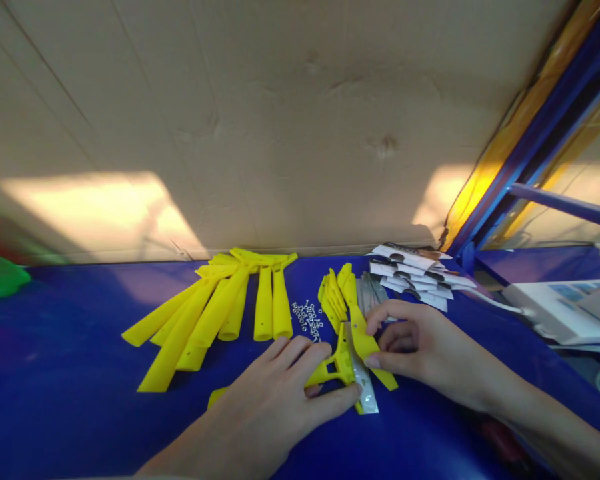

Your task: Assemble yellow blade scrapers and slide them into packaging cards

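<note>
My left hand (285, 393) is closed around a yellow plastic scraper handle (344, 357), its thumb by the lower end of a shiny metal blade (361, 373) lying along the scraper's head. The fingers partly cover the handle. Between thumb and fingers, my right hand (420, 340) pinches a flat yellow plastic cover piece (364, 345), tilted close beside the blade. I cannot tell whether the cover piece touches it. Several similar yellow pieces (333, 297) lie just beyond, with more grey metal blades (371, 293) next to them.
Several yellow handles (205, 313) are heaped on the blue table (70, 373) at left. Small screws and nuts (307, 319) lie scattered mid-table. White packets or cards (415, 273) are piled at the back right, near a white device (565, 310). Cardboard (280, 133) stands behind; a blue frame (520, 147) rises at right.
</note>
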`<state>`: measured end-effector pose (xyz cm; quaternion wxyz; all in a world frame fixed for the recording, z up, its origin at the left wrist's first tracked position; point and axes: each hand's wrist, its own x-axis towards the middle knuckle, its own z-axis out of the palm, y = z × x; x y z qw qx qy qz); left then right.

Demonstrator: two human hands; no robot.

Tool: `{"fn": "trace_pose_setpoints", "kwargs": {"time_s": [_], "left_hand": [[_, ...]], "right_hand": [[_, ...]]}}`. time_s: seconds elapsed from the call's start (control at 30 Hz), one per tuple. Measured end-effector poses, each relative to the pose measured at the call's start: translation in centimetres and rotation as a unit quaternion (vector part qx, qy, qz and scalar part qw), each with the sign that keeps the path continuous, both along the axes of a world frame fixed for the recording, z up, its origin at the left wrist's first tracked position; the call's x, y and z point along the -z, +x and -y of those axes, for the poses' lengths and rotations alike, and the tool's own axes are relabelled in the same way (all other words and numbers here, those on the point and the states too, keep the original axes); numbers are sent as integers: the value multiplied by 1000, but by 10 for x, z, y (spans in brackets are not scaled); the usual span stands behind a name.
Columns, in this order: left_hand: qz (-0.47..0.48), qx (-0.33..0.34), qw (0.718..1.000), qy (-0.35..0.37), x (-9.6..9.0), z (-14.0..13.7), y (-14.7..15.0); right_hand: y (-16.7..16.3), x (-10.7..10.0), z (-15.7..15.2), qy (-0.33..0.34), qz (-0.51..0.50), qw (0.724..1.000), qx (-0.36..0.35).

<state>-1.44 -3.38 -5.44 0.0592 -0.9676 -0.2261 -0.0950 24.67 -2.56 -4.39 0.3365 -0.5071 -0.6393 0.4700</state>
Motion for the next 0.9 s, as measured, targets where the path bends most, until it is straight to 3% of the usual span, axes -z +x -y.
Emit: {"fn": "trace_pose_setpoints", "kwargs": {"time_s": [0.27, 0.5, 0.73, 0.9], "left_hand": [[13, 8, 1000, 13, 1, -2, 0], [21, 3, 999, 41, 4, -3, 1], [29, -14, 999, -10, -6, -4, -6], [13, -21, 998, -61, -18, 2, 0]], "right_hand": [[11, -9, -6, 35, -18, 998, 48], [10, -15, -4, 0, -21, 998, 52], [7, -14, 2, -33, -8, 999, 13], [7, -14, 1, 15, 1, 999, 40]]}}
